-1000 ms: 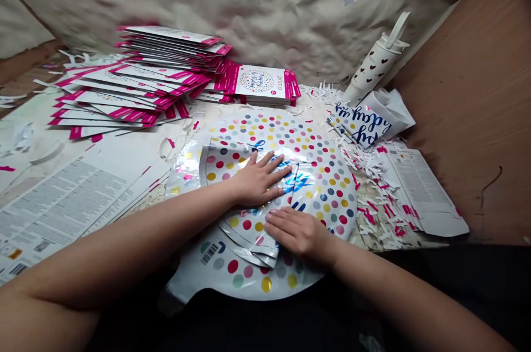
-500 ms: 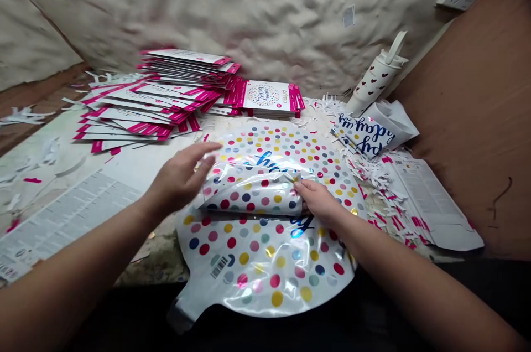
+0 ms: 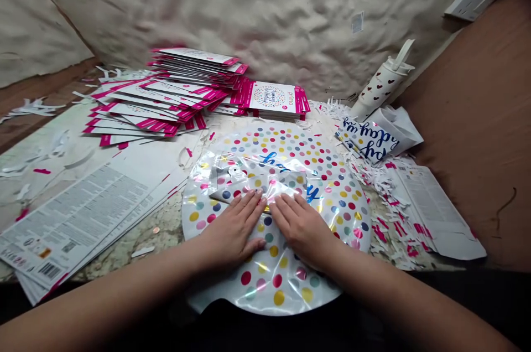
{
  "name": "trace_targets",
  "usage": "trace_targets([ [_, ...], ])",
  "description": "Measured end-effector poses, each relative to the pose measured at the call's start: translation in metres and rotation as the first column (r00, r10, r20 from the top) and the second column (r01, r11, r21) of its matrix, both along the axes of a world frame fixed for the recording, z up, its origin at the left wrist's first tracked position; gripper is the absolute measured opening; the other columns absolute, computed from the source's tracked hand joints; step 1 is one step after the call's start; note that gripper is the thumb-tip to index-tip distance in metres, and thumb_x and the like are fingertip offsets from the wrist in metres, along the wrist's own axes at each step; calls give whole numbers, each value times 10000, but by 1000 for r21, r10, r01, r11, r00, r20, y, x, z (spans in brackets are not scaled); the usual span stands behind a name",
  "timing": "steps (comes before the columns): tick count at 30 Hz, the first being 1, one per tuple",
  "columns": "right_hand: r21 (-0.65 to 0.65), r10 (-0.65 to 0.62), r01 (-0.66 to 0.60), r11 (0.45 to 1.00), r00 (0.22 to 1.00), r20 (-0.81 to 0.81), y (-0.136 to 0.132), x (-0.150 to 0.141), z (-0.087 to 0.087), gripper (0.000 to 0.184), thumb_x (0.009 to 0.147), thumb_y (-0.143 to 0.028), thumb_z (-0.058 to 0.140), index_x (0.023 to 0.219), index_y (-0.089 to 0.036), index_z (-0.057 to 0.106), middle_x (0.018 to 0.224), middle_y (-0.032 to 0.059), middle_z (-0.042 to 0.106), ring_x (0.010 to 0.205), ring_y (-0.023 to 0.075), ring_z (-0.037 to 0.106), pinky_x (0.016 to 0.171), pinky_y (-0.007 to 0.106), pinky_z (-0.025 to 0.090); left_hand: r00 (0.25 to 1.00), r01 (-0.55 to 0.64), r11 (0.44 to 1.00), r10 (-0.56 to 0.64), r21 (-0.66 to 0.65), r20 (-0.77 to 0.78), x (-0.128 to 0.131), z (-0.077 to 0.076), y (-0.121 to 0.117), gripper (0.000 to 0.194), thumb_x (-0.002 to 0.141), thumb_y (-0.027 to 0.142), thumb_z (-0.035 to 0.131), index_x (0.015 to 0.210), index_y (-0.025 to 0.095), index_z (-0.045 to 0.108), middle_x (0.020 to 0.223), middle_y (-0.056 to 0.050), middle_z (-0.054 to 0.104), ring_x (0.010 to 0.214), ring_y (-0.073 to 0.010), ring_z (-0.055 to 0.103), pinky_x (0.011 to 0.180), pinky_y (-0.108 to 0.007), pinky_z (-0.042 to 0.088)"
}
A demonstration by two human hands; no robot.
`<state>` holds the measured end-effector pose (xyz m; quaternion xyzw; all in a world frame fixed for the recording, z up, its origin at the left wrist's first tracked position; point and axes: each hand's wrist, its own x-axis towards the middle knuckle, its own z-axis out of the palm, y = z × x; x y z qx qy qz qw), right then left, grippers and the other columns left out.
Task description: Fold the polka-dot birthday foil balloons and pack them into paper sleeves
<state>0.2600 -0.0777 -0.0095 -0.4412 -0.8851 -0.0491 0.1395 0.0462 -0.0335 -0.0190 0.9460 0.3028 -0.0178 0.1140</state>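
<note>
A folded foil balloon [image 3: 286,181] with coloured dots lies on top of a flat, round foil balloon [image 3: 265,292] of the same dotted pattern with blue lettering. My left hand [image 3: 232,227] lies flat with its fingertips on the near edge of the folded balloon. Beside it, my right hand [image 3: 305,224] also rests flat, fingers stretched out on the same edge. Neither hand grips anything. The round balloon's near edge overhangs the table's front.
Stacked white-and-pink packages [image 3: 166,100] stand at the back left, with another package pile [image 3: 274,98] beside them. Flat printed cards [image 3: 78,213] lie left. At right are a tumbler [image 3: 384,86], a rolled balloon [image 3: 369,133], paper scraps [image 3: 390,219] and an opened card [image 3: 435,208].
The folded balloon was flattened under both hands, then its near part was lifted and folded away from me. My right hand let go of its edge, and both hands now press on it.
</note>
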Motion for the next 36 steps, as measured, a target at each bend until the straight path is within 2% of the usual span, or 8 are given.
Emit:
trace_targets([
  [4, 13, -146, 146, 989, 981, 126, 0, -2, -6, 305, 826, -30, 398, 1054, -39, 601, 1039, 254, 635, 978, 335, 612, 817, 519, 505, 999, -27, 998, 25, -53, -40, 7, 9, -1, 680, 885, 515, 311, 1401, 75, 259, 1464, -183, 183, 1356, -305, 164, 1080, -475, 226],
  [10, 152, 269, -243, 958, 946, -181, -20, 13, 4, 346, 869, -130, 453, 1207, -180, 507, 1134, 118, 631, 1160, 253, 520, 1013, 491, 385, 992, -123, 992, 123, 23, -18, 16, 11, 4, 525, 800, 140, 416, 1309, 10, 415, 1376, -216, 383, 1301, -306, 324, 1048, -434, 322],
  [15, -145, -357, 327, 934, 820, -447, -27, 48, -20, 866, 761, -307, 625, 1435, -205, 91, 1459, 157, 261, 1340, 302, 249, 1033, 526, 345, 981, -14, 997, 29, -75, 191, 11, 4, 8, 512, 869, 249, 422, 1373, 182, 359, 1423, -124, 350, 1296, -255, 351, 1024, -380, 374],
  [19, -113, -221, 191, 975, 890, -399, -20, 60, -26, 848, 788, -174, 540, 1445, -187, 5, 1484, 153, 195, 1365, 267, 179, 1067, 489, 299, 979, 175, 980, -162, -98, 122, 14, 5, 5, 586, 838, 181, 479, 1376, 345, 314, 1467, -80, 273, 1337, -303, 242, 1016, -462, 354],
  [24, -186, 285, -313, 931, 945, -164, -9, 58, -8, 485, 872, -117, 440, 1321, -298, 405, 1337, 29, 493, 1302, 197, 349, 1093, 464, 228, 956, 278, 958, -270, -64, 114, 8, -4, 2, 630, 802, 152, 500, 1389, 270, 305, 1458, -112, 287, 1342, -310, 233, 1034, -493, 318],
  [30, -597, -109, -185, 780, 900, -422, 7, 53, 2, 201, 791, -255, 593, 975, -239, 672, 995, 25, 702, 1005, 231, 617, 915, 417, 431, 927, 41, 986, 23, -161, 374, -1, 4, 9, 302, 867, 188, 384, 1025, 187, 641, 1021, -83, 665, 970, -225, 597, 869, -364, 478],
  [32, -740, -371, -116, 663, 807, -459, 21, 51, 3, 148, 803, -275, 566, 860, -204, 683, 839, 18, 713, 840, 208, 660, 772, 349, 506, 900, -175, 858, 338, -482, 275, 7, 17, 22, 266, 860, 312, 427, 818, 187, 658, 803, -31, 677, 765, -189, 624, 694, -289, 510],
  [36, -881, -758, 117, 458, 570, -318, 54, 51, 7, 313, 875, -386, 430, 824, -148, 626, 635, 26, 644, 499, 145, 597, 453, 259, 484, 692, -487, 274, 701, -829, -175, 29, 31, 57, 327, 774, 460, 540, 633, 165, 547, 552, -4, 617, 466, -123, 542, 464, -217, 432],
])
